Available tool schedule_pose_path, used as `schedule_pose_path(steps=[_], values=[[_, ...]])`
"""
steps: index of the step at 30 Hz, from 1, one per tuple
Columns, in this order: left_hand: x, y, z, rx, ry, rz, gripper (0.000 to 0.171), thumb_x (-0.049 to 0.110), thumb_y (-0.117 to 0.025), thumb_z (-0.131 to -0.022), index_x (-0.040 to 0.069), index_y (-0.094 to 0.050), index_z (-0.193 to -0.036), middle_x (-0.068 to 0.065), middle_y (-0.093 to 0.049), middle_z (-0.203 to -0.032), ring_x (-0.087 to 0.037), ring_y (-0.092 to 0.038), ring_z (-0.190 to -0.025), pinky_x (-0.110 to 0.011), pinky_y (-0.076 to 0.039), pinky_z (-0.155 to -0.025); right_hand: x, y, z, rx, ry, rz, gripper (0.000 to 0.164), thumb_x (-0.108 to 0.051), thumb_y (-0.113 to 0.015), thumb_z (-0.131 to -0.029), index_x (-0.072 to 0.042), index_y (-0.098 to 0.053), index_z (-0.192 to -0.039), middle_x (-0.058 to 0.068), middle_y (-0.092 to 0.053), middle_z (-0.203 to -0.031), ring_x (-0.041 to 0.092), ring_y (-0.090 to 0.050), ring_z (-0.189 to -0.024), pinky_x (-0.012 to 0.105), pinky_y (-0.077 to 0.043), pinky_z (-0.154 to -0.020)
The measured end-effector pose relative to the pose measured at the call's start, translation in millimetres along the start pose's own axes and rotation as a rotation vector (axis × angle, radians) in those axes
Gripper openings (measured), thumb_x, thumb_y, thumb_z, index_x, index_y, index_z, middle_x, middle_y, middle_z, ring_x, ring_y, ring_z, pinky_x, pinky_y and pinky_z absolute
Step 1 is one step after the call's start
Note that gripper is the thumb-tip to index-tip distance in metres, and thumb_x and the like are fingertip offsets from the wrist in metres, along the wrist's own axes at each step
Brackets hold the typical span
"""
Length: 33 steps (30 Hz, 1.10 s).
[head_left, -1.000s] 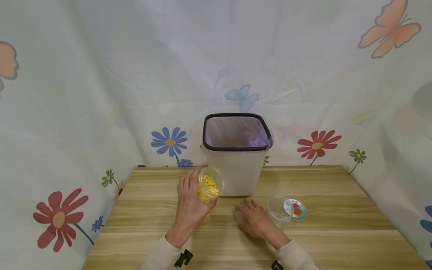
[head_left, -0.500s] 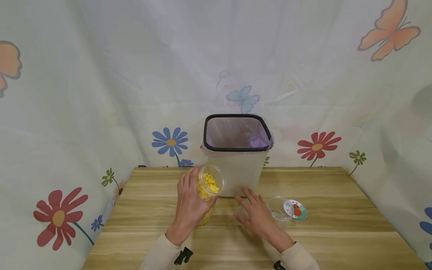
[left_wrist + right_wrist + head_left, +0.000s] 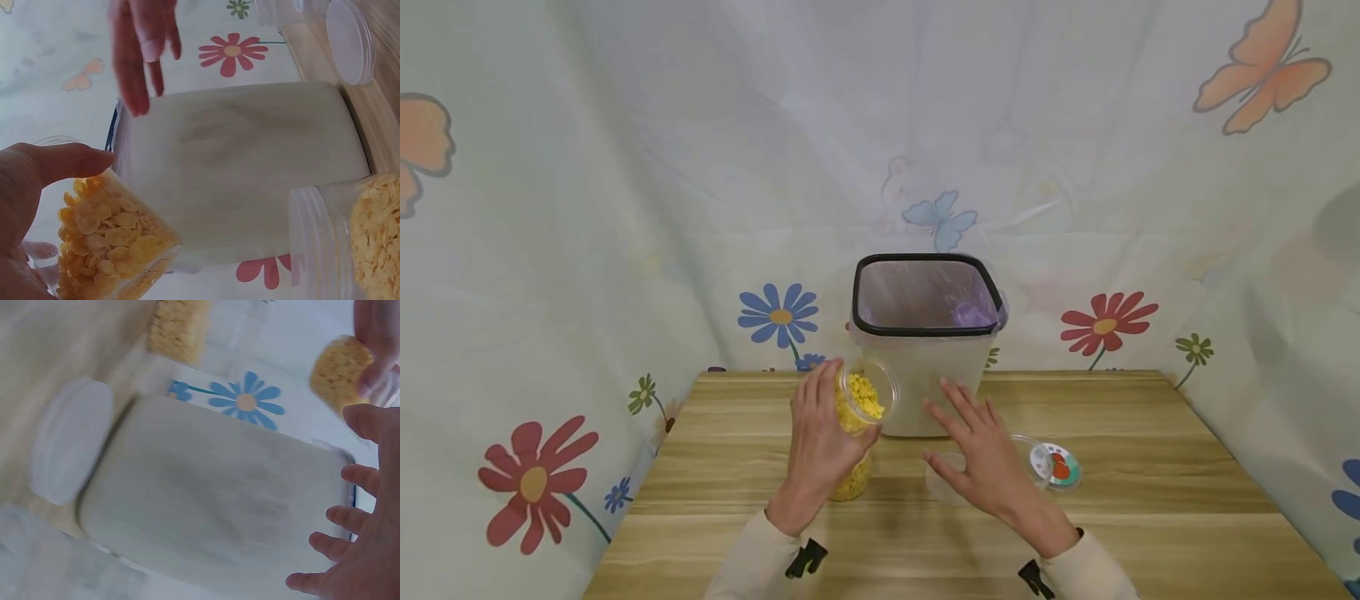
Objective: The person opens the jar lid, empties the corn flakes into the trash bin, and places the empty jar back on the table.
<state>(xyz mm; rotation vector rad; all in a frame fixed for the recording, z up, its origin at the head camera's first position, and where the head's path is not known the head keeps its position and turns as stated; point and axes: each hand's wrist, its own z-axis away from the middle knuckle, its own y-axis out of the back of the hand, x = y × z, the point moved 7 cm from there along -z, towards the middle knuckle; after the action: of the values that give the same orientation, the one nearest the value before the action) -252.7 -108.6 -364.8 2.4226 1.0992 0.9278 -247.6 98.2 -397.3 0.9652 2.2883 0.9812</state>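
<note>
My left hand point(image 3: 822, 446) grips a clear plastic jar point(image 3: 867, 398) part filled with yellow corn flakes, tilted with its open mouth toward the upper right. Below it a second jar of flakes point(image 3: 852, 483) stands on the table; its side also shows in the left wrist view. With fingers spread and holding nothing, my right hand point(image 3: 992, 458) is raised in front of the bin. Under its thumb side a translucent round lid point(image 3: 72, 440) lies on the table. A clear jar point(image 3: 1036, 458) stands beyond the right hand, partly hidden by it.
A white bin point(image 3: 925, 379) with a black rim and a purple-tinted liner stands at the back of the wooden table point(image 3: 1120, 517). Right of the clear jar lies a round disc point(image 3: 1066, 468) with teal and red print. A flower-printed cloth point(image 3: 700, 167) hangs behind.
My right hand has lifted off the lid and moved up toward the bin, its fingers spreading. The left hand has shifted slightly up and left with the tilted jar.
</note>
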Motion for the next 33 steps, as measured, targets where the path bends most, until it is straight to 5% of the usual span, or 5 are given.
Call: schedule_pose_path(steps=[8, 15, 33], values=[[5.8, 5.6, -7.5, 0.026, -0.024, -0.001, 0.098, 0.027, -0.092, -0.060, 0.007, -0.041, -0.141, -0.012, -0.050, -0.134, -0.031, -0.045, -0.124, -0.050, -0.038, -0.106, -2.9, 31.2, -11.0, 0.052, 0.026, 0.010, 0.066, -0.042, -0.068, -0.088, -0.021, -0.047, -0.147, 0.014, -0.037, -0.157, 0.043, -0.035, -0.142, 0.071, -0.028, -0.108], [9.1, 10.1, -16.7, 0.040, -0.047, -0.011, 0.097, 0.029, -0.091, -0.061, 0.006, -0.042, -0.141, -0.011, -0.050, -0.135, -0.030, -0.045, -0.122, -0.048, -0.038, -0.105, -0.5, 45.4, -19.4, 0.007, 0.043, 0.039, 0.068, -0.053, -0.059, -0.092, -0.024, -0.041, -0.151, 0.014, -0.029, -0.161, 0.043, -0.026, -0.147, 0.074, -0.022, -0.109], [16.1, 22.2, -45.2, 0.085, -0.115, -0.022, 0.096, 0.026, -0.090, -0.062, 0.004, -0.042, -0.142, -0.014, -0.049, -0.137, -0.032, -0.045, -0.123, -0.049, -0.037, -0.104, 20.2, 72.5, -53.4, -0.008, 0.000, 0.056, 0.073, -0.050, -0.065, -0.088, -0.025, -0.038, -0.152, 0.012, -0.026, -0.163, 0.039, -0.018, -0.151, 0.073, -0.014, -0.113]])
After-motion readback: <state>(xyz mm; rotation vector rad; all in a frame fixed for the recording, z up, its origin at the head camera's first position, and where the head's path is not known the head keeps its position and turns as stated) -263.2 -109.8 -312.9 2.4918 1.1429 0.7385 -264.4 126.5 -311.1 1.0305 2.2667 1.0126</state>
